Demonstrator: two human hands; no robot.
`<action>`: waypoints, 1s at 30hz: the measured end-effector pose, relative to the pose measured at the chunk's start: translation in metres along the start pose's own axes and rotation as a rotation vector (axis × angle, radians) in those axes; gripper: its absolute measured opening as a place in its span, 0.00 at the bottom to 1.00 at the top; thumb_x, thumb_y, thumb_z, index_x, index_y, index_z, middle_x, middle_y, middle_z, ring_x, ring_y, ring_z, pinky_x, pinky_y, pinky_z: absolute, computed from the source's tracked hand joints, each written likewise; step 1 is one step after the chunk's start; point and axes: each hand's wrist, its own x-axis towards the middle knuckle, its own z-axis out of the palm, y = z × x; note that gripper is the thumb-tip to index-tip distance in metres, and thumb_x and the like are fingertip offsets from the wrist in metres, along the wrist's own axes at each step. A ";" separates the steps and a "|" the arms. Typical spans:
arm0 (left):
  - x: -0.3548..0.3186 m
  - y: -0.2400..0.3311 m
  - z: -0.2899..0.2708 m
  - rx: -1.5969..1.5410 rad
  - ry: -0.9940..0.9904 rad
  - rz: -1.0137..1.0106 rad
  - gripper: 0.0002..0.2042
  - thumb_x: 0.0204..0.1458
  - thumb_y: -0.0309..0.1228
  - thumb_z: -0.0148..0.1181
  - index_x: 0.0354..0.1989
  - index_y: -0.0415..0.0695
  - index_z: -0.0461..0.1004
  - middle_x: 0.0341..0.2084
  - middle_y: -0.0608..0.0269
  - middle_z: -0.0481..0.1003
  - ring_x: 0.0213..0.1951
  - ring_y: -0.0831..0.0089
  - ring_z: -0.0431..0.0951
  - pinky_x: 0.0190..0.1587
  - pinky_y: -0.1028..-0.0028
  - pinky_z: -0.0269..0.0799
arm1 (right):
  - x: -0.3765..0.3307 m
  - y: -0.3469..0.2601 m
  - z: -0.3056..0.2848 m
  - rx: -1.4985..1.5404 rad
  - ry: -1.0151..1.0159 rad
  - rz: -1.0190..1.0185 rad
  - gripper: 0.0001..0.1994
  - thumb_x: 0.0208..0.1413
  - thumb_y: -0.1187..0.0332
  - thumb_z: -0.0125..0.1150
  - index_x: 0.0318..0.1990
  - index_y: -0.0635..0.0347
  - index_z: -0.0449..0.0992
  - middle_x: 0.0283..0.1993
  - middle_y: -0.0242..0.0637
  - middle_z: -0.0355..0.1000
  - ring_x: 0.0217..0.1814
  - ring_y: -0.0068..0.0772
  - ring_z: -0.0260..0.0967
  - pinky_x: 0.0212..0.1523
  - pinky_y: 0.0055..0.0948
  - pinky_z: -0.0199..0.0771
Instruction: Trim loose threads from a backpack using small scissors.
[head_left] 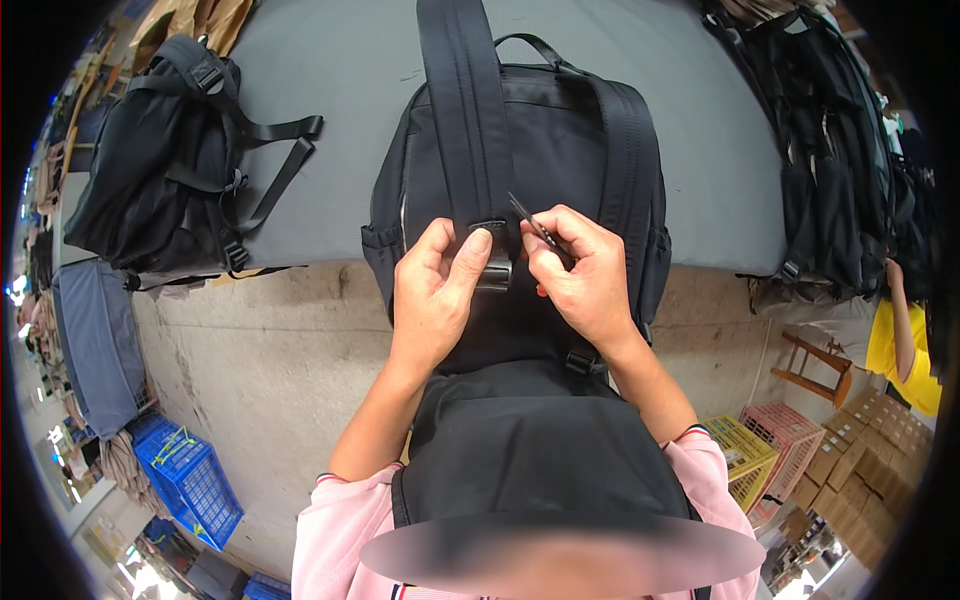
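A black backpack point(555, 150) lies in front of me, its top on the grey table and its lower part over the near edge toward my body. My left hand point(437, 290) is closed on the lower end of the left shoulder strap point(465, 130), thumb on top, beside a shiny black buckle point(494, 272). Just to its right, my right hand point(580, 275) pinches a thin, dark, pointed tool point(535, 228) whose tip reaches up beside the strap. Its exact kind is unclear. A small red spot shows under the right fingers.
Another black backpack point(165, 170) with loose straps lies on the table point(330, 90) at left. More black bags point(830, 150) are heaped at right, near a person in yellow point(905, 345). Below stand a blue crate point(190, 480), a yellow crate point(738, 450), a pink crate point(785, 440) and a wooden stool point(812, 368).
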 end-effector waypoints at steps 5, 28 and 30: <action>-0.001 -0.003 -0.007 0.077 -0.057 -0.102 0.08 0.59 0.31 0.53 0.33 0.38 0.68 0.27 0.62 0.75 0.26 0.77 0.76 0.32 0.78 0.74 | -0.001 0.001 0.000 0.077 0.140 -0.104 0.05 0.47 0.83 0.57 0.32 0.68 0.73 0.28 0.32 0.68 0.26 0.18 0.65 0.26 0.19 0.64; 0.003 0.002 -0.014 0.694 -0.119 0.696 0.15 0.36 0.30 0.68 0.32 0.38 0.72 0.41 0.60 0.73 0.46 0.60 0.68 0.50 0.63 0.62 | 0.007 0.005 0.000 0.306 -0.075 0.245 0.10 0.55 0.69 0.59 0.41 0.61 0.68 0.31 0.33 0.71 0.26 0.18 0.67 0.24 0.20 0.68; 0.003 0.002 -0.011 0.632 -0.098 0.639 0.15 0.38 0.30 0.68 0.33 0.39 0.72 0.38 0.59 0.72 0.40 0.63 0.67 0.45 0.67 0.63 | -0.008 0.004 -0.003 -0.120 0.134 -0.138 0.14 0.51 0.70 0.63 0.43 0.61 0.69 0.31 0.36 0.72 0.27 0.24 0.71 0.26 0.23 0.70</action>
